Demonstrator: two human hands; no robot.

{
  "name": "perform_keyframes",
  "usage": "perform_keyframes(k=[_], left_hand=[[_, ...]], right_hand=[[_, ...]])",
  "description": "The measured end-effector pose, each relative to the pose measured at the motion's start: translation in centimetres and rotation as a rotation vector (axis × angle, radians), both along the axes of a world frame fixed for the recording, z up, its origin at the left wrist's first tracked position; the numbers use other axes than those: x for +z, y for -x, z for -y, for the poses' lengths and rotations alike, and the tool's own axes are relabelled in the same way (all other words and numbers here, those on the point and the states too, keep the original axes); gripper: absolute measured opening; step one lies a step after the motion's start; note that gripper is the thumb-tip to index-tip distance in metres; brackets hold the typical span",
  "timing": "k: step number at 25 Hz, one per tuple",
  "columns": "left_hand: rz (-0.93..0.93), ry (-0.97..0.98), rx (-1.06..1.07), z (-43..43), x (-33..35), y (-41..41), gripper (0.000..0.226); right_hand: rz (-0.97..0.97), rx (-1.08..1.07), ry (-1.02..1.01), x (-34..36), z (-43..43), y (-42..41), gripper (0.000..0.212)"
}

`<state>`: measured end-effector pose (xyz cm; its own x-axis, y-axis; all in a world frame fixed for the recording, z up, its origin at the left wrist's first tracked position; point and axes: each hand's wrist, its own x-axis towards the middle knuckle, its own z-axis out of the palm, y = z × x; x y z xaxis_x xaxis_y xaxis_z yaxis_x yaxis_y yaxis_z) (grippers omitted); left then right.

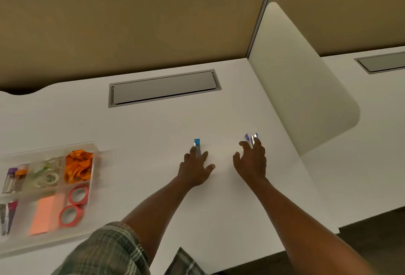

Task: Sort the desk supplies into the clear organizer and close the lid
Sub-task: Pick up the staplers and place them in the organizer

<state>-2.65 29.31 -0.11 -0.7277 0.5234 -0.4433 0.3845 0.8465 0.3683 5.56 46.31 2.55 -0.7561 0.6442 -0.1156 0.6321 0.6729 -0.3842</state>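
A clear organizer sits open at the desk's left edge, no lid visible. It holds orange ribbon, clear tape rolls, two pink tape rolls, orange sticky notes and small staplers. My left hand lies at mid-desk over a small blue-tipped stapler, which pokes out between the fingers. To its right, my right hand has its fingertips on a small purple stapler. Both items touch the desk.
A grey cable hatch is set into the white desk behind the hands. A white divider panel rises on the right; beige partition walls stand at the back. The desk's front edge runs below my forearms.
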Motion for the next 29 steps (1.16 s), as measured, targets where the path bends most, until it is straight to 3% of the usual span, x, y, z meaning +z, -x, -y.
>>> perform_keyframes(k=[5,8,13,16,18,20,22,24,26,29], left_hand=[[-0.032,-0.036,0.027,0.6,-0.3,0.2,0.055],[0.004,-0.183,0.177,1.4,-0.3,0.5,0.044],[0.024,-0.326,0.425,3.8,-0.1,0.7,0.018],[0.086,-0.426,0.576,5.6,0.5,0.9,0.022],[0.201,-0.528,0.751,6.6,0.9,1.1,0.022],[0.375,-0.651,0.911,7.8,1.7,1.3,0.023],[0.516,-0.769,0.982,9.4,2.6,1.7,0.040],[0.616,-0.865,1.032,11.1,3.4,2.3,0.054],[0.646,-0.912,1.083,13.3,4.0,2.9,0.041],[0.610,-0.914,1.130,17.1,4.6,3.8,0.019]], right_hand=[[0.269,0.084,0.068,-1.3,-2.9,-0.1,0.057],[0.208,0.073,-0.029,-1.7,-2.8,0.3,0.052],[0.162,0.041,0.032,-2.9,-0.8,0.2,0.030],[0.103,0.016,0.013,-3.1,1.5,0.7,0.029],[0.009,-0.099,0.235,-2.9,3.6,1.8,0.026],[-0.122,-0.296,0.600,-2.5,5.9,3.2,0.031],[-0.217,-0.448,0.976,-1.8,8.5,4.3,0.035],[-0.250,-0.439,1.252,-1.0,11.0,5.1,0.033],[-0.202,-0.334,1.397,-0.2,13.6,6.0,0.033],[-0.095,-0.203,1.401,0.9,17.9,7.7,0.033]])
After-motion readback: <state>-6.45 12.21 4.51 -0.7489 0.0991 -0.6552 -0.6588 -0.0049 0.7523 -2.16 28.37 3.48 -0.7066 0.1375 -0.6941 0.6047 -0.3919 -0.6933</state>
